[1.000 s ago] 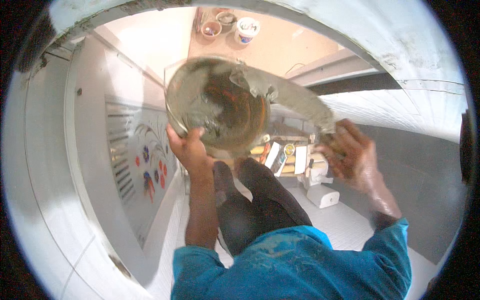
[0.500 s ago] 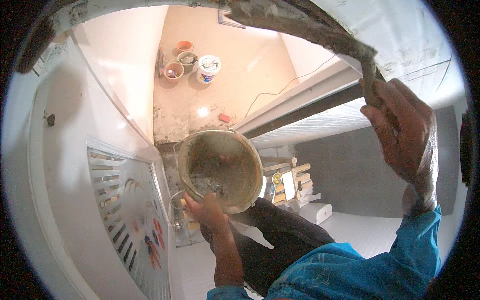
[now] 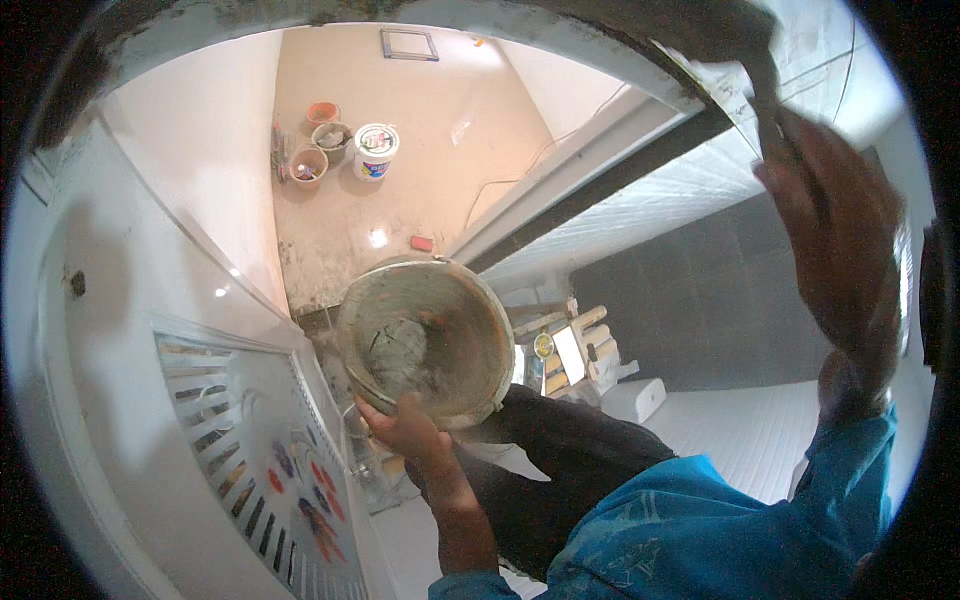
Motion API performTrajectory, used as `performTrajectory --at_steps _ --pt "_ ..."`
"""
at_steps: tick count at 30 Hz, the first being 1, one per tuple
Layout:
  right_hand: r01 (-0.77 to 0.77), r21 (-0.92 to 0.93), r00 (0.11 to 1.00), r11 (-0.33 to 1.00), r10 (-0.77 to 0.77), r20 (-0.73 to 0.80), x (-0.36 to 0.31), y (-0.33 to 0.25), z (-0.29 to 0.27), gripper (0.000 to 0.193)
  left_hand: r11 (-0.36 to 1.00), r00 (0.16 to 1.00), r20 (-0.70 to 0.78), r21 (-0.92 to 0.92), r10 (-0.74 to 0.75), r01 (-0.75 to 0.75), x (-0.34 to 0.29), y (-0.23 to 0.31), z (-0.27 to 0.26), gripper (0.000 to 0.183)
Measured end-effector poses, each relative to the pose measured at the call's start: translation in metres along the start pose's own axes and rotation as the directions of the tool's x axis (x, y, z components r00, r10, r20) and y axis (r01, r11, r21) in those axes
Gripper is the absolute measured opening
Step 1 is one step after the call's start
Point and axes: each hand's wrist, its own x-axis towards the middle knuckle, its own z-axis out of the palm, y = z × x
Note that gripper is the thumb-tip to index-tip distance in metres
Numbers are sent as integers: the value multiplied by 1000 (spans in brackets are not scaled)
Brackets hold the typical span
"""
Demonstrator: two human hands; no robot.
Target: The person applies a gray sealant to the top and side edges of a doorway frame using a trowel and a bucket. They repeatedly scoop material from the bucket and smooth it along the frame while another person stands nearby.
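My left hand (image 3: 410,430) grips the near rim of a round, mortar-stained bucket (image 3: 475,320), tilted so that its inside shows. Wet grey mortar (image 3: 398,345) lies at the bottom. Up at the right, my right hand (image 3: 840,230) is closed around the handle of a mortar-smeared trowel (image 3: 760,85). The trowel's blade is blurred and runs into the dark, plaster-covered edge (image 3: 600,20) above, so I cannot tell exactly where it ends or whether it touches.
A white door with slats (image 3: 215,430) stands at the left. Beyond the doorway, several buckets, one a white tub (image 3: 376,155), stand on the floor near a red block (image 3: 421,243) and a cable. Lower down, near my legs, is a rack with rolls (image 3: 590,345).
My right hand and the trowel have moved up and a little to the right. The bucket is tipped slightly differently, showing more mortar. The whole view has shifted somewhat.
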Motion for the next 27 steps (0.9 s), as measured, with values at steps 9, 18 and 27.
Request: performTrajectory --at_steps 9,18,27 --pt "222 387 934 895 -82 -347 9 -10 122 35 955 989 -145 295 4 39 -1 -18 -8 81" --pt "252 480 889 840 -6 -458 68 -40 142 20 1000 1000 -17 -22 -16 15 -6 -12 -11 73" --pt "198 447 906 872 11 -422 52 -16 141 24 996 998 -28 -70 -53 51 -6 -5 -7 74"
